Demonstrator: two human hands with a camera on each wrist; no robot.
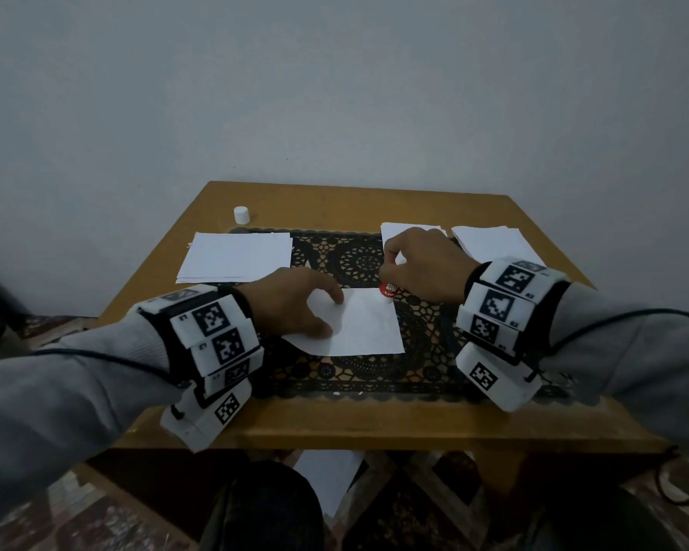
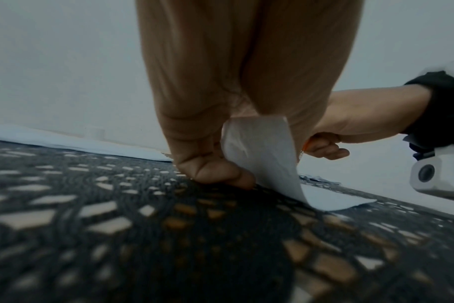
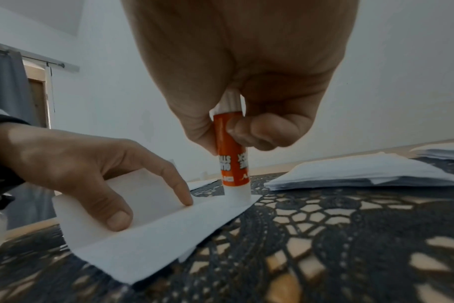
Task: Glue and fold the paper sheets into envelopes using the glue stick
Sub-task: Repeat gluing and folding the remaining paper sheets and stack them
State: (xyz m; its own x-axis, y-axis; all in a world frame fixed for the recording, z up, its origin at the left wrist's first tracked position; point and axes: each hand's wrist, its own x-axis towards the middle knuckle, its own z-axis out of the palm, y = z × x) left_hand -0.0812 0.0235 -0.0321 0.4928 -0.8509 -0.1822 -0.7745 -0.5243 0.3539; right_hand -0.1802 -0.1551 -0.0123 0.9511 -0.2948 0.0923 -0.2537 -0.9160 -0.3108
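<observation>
A small wooden table [image 1: 374,423] carries a black lace mat [image 1: 359,256], and I take this mat as the landmark for all places. In the middle of the mat lies the paper sheet [image 1: 368,326] that is being worked on; its left part is folded up and stands raised, as the right wrist view shows. The left hand [image 1: 291,302] rests on the left side of this sheet; the thumb and the index finger are spread apart and press down on the paper, with the index fingertip on the fold line; how the other fingers lie I cannot tell. The right hand [image 1: 426,264] is over the far right corner of the sheet; its fingers are curled around the orange glue stick [image 3: 232,162], thumb on one side and the other fingers on the opposite side. The glue stick stands almost upright, and its white tip touches the far right corner of the sheet. The white cap [image 1: 241,215] stands on the bare wood just beyond the far left corner of the mat. A stack of white sheets [image 1: 235,256] lies on the left end of the mat; a second paper pile [image 1: 410,230] and a third pile [image 1: 490,242] lie at the far right end, partly behind the right hand. There are no containers on the table.
</observation>
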